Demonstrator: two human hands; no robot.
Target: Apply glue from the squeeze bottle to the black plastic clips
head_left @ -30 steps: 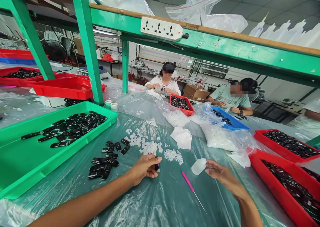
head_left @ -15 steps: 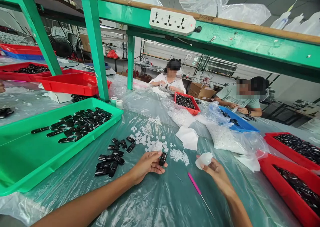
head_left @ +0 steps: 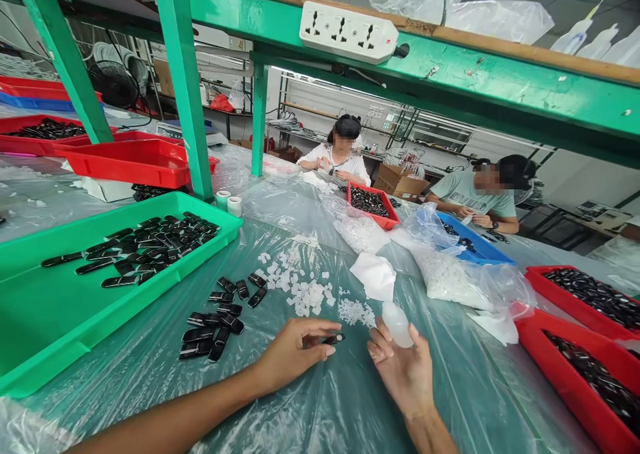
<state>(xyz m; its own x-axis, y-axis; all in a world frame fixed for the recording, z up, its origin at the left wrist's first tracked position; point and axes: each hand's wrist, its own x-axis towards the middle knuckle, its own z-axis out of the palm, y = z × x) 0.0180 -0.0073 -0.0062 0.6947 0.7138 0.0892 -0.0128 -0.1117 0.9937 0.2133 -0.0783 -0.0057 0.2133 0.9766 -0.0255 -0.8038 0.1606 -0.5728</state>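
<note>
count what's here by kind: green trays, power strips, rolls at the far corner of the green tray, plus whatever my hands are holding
green tray: 1
power strip: 1
rolls: 2
black part in left hand: 1
white bottle in right hand: 1
total: 6

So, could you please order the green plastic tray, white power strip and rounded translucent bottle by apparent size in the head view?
1. Green plastic tray
2. White power strip
3. Rounded translucent bottle

The bottle [head_left: 397, 325] is smooth plastic, the black pieces [head_left: 219, 343] glossy (the table film [head_left: 320, 407], too).
</note>
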